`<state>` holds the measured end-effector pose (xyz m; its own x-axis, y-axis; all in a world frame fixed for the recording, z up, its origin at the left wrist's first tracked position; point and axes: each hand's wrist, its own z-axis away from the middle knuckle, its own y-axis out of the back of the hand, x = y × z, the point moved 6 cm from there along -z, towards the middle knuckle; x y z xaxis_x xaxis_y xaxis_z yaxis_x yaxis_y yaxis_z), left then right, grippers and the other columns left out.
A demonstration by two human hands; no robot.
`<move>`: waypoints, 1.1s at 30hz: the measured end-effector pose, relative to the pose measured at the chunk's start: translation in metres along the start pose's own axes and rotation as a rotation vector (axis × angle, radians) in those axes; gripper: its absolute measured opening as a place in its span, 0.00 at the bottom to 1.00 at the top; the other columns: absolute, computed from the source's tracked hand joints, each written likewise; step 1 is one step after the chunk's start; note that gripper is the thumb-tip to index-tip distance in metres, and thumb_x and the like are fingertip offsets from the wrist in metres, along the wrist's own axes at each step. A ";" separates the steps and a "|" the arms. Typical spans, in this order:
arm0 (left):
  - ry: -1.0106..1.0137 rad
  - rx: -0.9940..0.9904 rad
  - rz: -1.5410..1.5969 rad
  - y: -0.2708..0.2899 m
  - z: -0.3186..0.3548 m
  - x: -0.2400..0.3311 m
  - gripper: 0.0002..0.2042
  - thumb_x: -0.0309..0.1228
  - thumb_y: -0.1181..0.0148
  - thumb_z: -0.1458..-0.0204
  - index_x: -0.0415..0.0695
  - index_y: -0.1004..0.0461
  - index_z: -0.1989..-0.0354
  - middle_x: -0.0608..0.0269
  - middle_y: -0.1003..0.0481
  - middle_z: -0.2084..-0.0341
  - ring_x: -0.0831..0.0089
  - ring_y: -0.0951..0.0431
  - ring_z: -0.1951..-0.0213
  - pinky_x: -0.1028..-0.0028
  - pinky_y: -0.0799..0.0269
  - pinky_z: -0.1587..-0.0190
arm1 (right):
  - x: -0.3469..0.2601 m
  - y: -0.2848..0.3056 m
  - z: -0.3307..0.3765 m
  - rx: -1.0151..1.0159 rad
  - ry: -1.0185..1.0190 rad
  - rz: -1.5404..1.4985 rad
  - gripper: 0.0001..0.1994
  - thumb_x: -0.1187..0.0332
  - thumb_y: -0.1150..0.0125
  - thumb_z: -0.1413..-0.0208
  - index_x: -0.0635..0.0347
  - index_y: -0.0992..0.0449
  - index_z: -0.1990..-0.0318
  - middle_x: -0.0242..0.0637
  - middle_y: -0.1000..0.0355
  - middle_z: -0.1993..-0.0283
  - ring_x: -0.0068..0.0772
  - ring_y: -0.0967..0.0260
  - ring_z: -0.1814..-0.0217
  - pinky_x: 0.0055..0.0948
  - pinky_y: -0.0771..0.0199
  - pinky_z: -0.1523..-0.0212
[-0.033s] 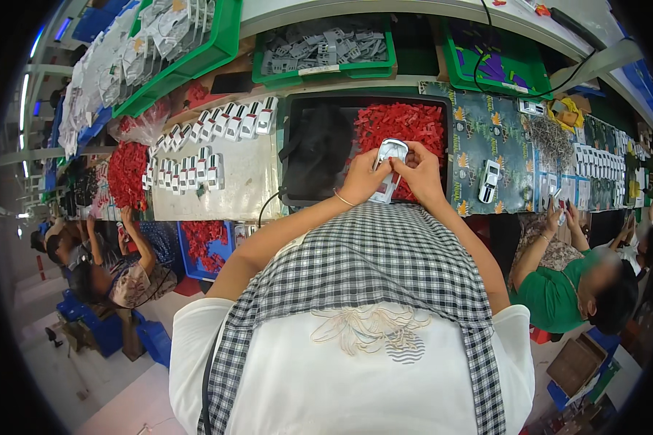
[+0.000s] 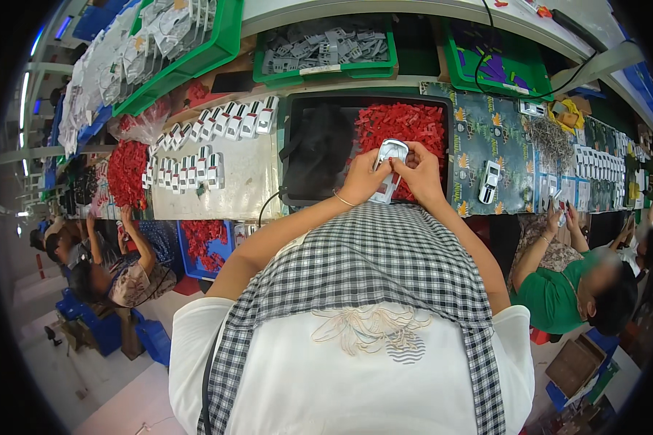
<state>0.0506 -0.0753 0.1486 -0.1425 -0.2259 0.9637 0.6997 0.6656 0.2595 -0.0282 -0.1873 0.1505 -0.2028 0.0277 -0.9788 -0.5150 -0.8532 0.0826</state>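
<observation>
A white toy car body shell (image 2: 393,149) is held between both hands over the front of a black tray. My left hand (image 2: 363,177) is closed around its left side, with the thumb on the shell. On the other side my right hand (image 2: 424,174) grips it, the thumb tip pressed into the shell's hollow. A speck of red shows at the thumb tips; what it belongs to is too small to tell. Red plastic parts (image 2: 403,119) lie heaped in the tray's right half, just beyond my hands. Dark, blurred material (image 2: 319,145) fills the left half.
White toy cars (image 2: 232,123) stand in rows on the left board. Another toy car (image 2: 489,181) sits to the right. Behind are green bins of grey parts (image 2: 326,54) and purple parts (image 2: 490,67). Co-workers sit on both sides, one in a green shirt (image 2: 551,293).
</observation>
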 end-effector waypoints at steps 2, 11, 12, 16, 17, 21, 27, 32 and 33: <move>-0.015 0.006 0.012 0.003 0.000 0.001 0.10 0.31 0.46 0.50 0.36 0.27 0.67 0.57 0.28 0.84 0.75 0.31 0.83 0.72 0.38 0.79 | 0.001 -0.003 -0.002 -0.001 0.013 -0.010 0.16 0.77 0.38 0.53 0.70 0.30 0.56 0.34 0.27 0.66 0.18 0.31 0.66 0.19 0.30 0.65; 0.150 0.321 0.036 0.097 0.004 -0.057 0.11 0.34 0.43 0.51 0.36 0.28 0.70 0.47 0.29 0.81 0.64 0.26 0.82 0.66 0.33 0.76 | 0.019 -0.010 -0.002 -0.068 0.011 -0.066 0.17 0.72 0.37 0.49 0.63 0.31 0.51 0.31 0.30 0.61 0.20 0.34 0.60 0.19 0.34 0.58; 0.120 0.433 -0.089 0.129 0.007 -0.070 0.11 0.35 0.44 0.50 0.36 0.29 0.70 0.43 0.29 0.78 0.52 0.26 0.76 0.63 0.33 0.73 | 0.025 -0.001 -0.002 -0.031 0.014 -0.043 0.16 0.73 0.39 0.48 0.64 0.30 0.51 0.32 0.30 0.61 0.21 0.33 0.59 0.20 0.34 0.56; 0.134 0.764 -0.475 0.237 0.035 -0.135 0.16 0.33 0.45 0.51 0.39 0.33 0.56 0.41 0.29 0.67 0.45 0.29 0.62 0.56 0.33 0.59 | 0.070 0.052 0.009 0.127 -0.110 -0.003 0.16 0.70 0.40 0.46 0.64 0.30 0.51 0.35 0.30 0.57 0.24 0.33 0.56 0.22 0.34 0.54; 0.066 0.859 -0.594 0.257 0.042 -0.147 0.18 0.32 0.43 0.52 0.40 0.34 0.54 0.41 0.30 0.63 0.46 0.30 0.60 0.56 0.33 0.57 | 0.084 0.067 0.010 0.183 -0.123 0.061 0.17 0.69 0.40 0.46 0.66 0.30 0.51 0.38 0.31 0.54 0.27 0.33 0.54 0.25 0.34 0.51; 0.506 0.750 -0.855 0.303 0.067 -0.226 0.27 0.33 0.38 0.58 0.46 0.39 0.46 0.53 0.36 0.54 0.53 0.36 0.51 0.52 0.35 0.56 | 0.128 0.122 0.020 0.362 -0.058 0.214 0.17 0.70 0.40 0.48 0.64 0.29 0.50 0.40 0.32 0.52 0.30 0.34 0.55 0.27 0.34 0.53; 0.316 0.670 -1.191 0.315 0.068 -0.246 0.32 0.40 0.35 0.61 0.50 0.39 0.45 0.56 0.43 0.41 0.54 0.49 0.37 0.41 0.55 0.41 | 0.157 0.197 0.030 0.717 -0.098 1.158 0.27 0.60 0.36 0.52 0.63 0.34 0.46 0.56 0.35 0.50 0.53 0.38 0.51 0.47 0.39 0.50; 0.363 0.616 -1.333 0.367 0.071 -0.255 0.29 0.40 0.36 0.61 0.52 0.35 0.47 0.62 0.41 0.41 0.57 0.48 0.37 0.36 0.58 0.41 | 0.199 0.223 0.039 0.627 -0.614 1.112 0.32 0.57 0.35 0.53 0.65 0.37 0.43 0.55 0.35 0.48 0.56 0.35 0.49 0.50 0.35 0.50; 0.390 0.648 -1.297 0.381 0.075 -0.257 0.28 0.40 0.36 0.60 0.53 0.35 0.46 0.62 0.42 0.41 0.58 0.48 0.37 0.35 0.59 0.42 | 0.199 0.222 0.037 0.554 -0.635 1.223 0.33 0.56 0.33 0.54 0.66 0.38 0.43 0.55 0.35 0.48 0.55 0.35 0.47 0.47 0.34 0.48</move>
<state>0.3010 0.2901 0.0042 -0.1399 -0.9902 -0.0006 -0.2001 0.0276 0.9794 -0.2132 -0.3518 -0.0194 -0.9792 -0.2017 -0.0202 0.0244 -0.2166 0.9760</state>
